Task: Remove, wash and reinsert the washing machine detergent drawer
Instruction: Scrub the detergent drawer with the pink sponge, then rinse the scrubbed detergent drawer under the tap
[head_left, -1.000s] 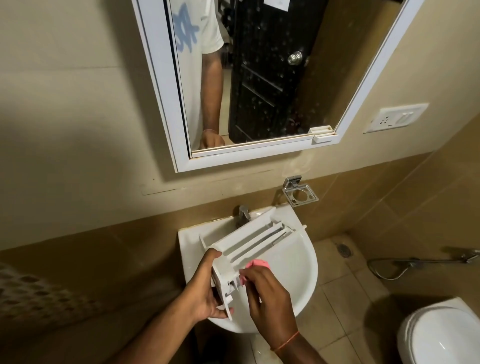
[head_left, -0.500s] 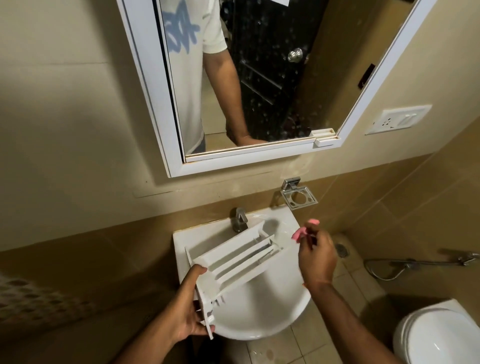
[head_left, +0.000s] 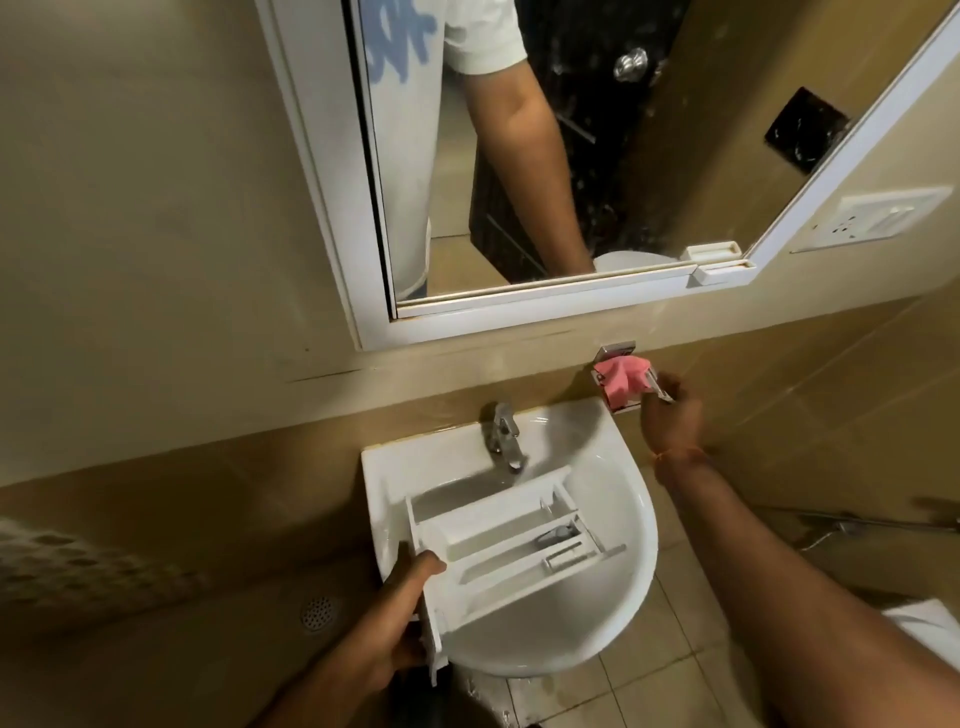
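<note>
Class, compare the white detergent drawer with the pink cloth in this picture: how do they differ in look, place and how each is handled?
The detergent drawer is white, rigid and divided into compartments; the pink cloth is soft and crumpled. The drawer sits over the sink beneath the tap; the cloth is at the wall-mounted holder. The left hand grips the drawer's front; the right hand is at the cloth.

The left hand (head_left: 400, 618) at lower centre shows only its thumb; its fingers lie behind the front panel of the white plastic compartmented detergent drawer (head_left: 498, 540). At upper right of centre, the crumpled pink cloth (head_left: 621, 382) covers most of the small chrome wall holder (head_left: 618, 349), and the right hand (head_left: 670, 415) is motion-blurred, so its finger positions cannot be read. The white toilet (head_left: 930, 623) is cut off by the right edge.
</note>
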